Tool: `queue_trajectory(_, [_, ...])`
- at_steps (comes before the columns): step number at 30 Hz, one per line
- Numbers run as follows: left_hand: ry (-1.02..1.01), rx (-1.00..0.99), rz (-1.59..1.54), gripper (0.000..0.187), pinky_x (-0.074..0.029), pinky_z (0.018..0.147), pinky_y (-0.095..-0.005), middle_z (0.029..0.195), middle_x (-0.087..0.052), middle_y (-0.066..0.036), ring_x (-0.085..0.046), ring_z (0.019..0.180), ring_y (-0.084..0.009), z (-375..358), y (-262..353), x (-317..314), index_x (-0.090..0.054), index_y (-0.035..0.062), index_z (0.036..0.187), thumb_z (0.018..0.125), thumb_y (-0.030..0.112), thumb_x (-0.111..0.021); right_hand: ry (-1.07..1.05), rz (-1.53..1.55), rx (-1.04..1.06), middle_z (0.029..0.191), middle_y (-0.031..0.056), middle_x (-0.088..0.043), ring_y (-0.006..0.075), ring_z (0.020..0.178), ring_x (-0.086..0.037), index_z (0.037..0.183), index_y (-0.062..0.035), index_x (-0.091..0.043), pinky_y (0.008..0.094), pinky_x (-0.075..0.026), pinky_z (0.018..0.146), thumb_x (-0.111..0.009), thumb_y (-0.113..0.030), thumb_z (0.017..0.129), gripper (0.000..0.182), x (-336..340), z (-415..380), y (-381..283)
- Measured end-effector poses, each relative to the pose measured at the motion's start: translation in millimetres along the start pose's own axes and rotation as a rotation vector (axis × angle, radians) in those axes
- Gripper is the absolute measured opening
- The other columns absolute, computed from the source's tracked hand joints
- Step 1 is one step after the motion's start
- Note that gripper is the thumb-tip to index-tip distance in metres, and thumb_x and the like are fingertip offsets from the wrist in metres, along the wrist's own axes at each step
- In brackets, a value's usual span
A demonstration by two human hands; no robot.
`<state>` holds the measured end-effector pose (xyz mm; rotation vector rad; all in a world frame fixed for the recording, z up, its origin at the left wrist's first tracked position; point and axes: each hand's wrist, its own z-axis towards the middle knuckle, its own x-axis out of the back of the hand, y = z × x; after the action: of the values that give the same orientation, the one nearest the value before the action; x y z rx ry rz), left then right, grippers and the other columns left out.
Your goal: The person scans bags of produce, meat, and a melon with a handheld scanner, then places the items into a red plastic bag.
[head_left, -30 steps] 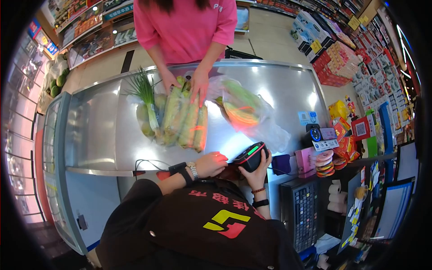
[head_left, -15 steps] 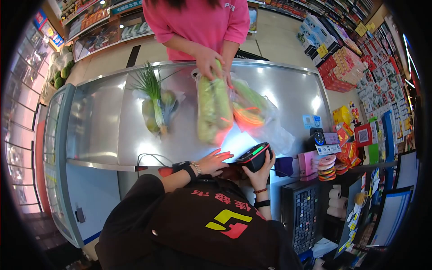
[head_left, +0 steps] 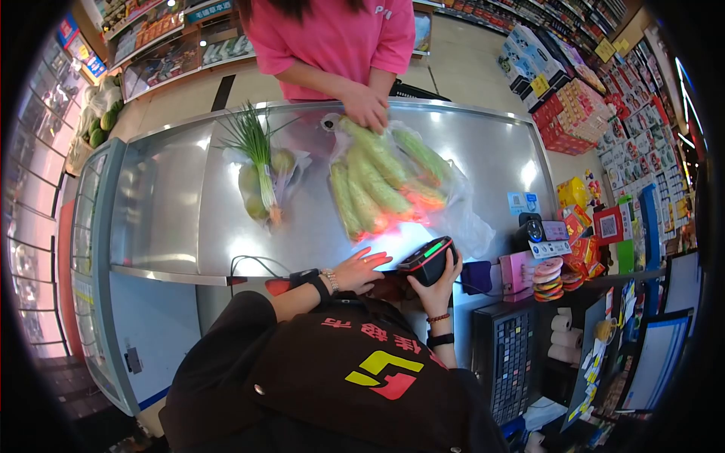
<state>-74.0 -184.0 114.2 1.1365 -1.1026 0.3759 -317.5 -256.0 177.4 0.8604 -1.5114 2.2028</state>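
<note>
My right hand [head_left: 436,290] grips a black barcode scanner [head_left: 427,261] with a red edge and a lit green strip. It throws white and red light onto the counter [head_left: 302,245]. Fingers stretched out, my left hand [head_left: 358,273] lies at the counter's near edge, holding nothing. Just beyond the scanner rests a clear plastic bag of long green vegetables [head_left: 370,181], red light falling on their near ends. Beside it on the right is another bagged long green vegetable [head_left: 420,153]. A person's hand [head_left: 365,108] across the counter touches the top of the bags.
Spring onions [head_left: 261,170] lie over a bag of round green produce [head_left: 248,183] on the left. A payment device [head_left: 533,229], a pink box [head_left: 516,275] and snack packs [head_left: 578,226] stand at the right. A keyboard [head_left: 512,362] sits at the lower right.
The person across the counter has set down the bag of long green vegetables, which now lies spread toward the right. Both my hands and the scanner stay almost where they were.
</note>
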Motion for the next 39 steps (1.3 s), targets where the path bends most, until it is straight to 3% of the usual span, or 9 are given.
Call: queue_trajectory(39, [-0.034,0.009,-0.032,0.036,-0.021,0.118,-0.0538,0.155,-0.035,-0.012,-0.028,0.147,-0.0264,1.3,-3.4,-1.6,-0.068,0.0147,0.116,0.081,0.018,-0.068,0.001,-0.022,0.0,0.155,0.0234,-0.019,0.0457,0.139,-0.032,0.149,-0.0118,-0.031,0.0496,-0.037,0.111,-0.093,-0.031,0.058,0.113,-0.1,-0.1,-0.1])
